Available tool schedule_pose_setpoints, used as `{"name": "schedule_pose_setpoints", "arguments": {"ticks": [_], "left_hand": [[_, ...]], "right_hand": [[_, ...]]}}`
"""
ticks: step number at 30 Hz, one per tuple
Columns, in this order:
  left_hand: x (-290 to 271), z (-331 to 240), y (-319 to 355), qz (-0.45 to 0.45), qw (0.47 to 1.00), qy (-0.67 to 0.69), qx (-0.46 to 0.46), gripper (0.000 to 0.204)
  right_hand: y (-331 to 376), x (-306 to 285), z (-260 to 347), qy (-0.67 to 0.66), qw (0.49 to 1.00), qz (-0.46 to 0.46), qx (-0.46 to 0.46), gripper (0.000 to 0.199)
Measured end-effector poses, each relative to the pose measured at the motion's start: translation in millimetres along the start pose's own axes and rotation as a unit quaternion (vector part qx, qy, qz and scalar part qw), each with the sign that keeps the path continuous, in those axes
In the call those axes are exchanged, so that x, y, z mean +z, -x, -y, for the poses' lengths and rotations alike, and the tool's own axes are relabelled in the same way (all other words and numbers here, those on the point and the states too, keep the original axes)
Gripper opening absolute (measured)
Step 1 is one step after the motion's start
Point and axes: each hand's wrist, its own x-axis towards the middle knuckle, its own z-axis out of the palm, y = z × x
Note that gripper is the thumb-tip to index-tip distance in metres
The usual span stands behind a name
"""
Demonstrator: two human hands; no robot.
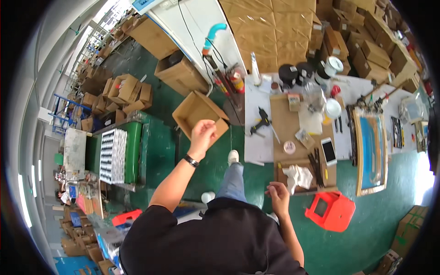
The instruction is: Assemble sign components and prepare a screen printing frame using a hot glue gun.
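My left hand (203, 137) is raised at mid-picture with its fingers curled in and a dark band on the wrist. What its fingers hold, if anything, is too small or hidden to make out. Behind it on the floor stands an open cardboard box (195, 112), partly covered by the hand. Lower and to the right, my right hand (279, 198) hangs beside the workbench corner with loosely bent fingers, slightly apart, and nothing seen in them. Closest to it on the bench lies a crumpled white cloth or paper (298, 178).
On the workbench (255, 149) lie a black glue gun (262, 121), a phone (328, 151), and a framed screen (370, 151). A red stool (331, 211) stands at its near side. Left is a green conveyor-like machine (133, 153) with stacked white sheets (112, 156). My white shoe (233, 157) is on the green floor.
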Motion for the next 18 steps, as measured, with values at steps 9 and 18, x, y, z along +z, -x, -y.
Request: {"name": "schedule_pose_setpoints", "arguments": {"ticks": [9,18], "left_hand": [[-163.1,-113.1,-390.5,-0.095,0.989,0.016,0.113,0.016],[-132.7,-240.9,-667.0,-0.043,0.992,-0.102,0.063,0.039]], "right_hand": [[-307.4,154.3,-115.3,0.472,0.813,-0.297,-0.170,0.043],[-357.6,176.7,-120.3,0.371,0.817,-0.419,0.138,0.044]]}}
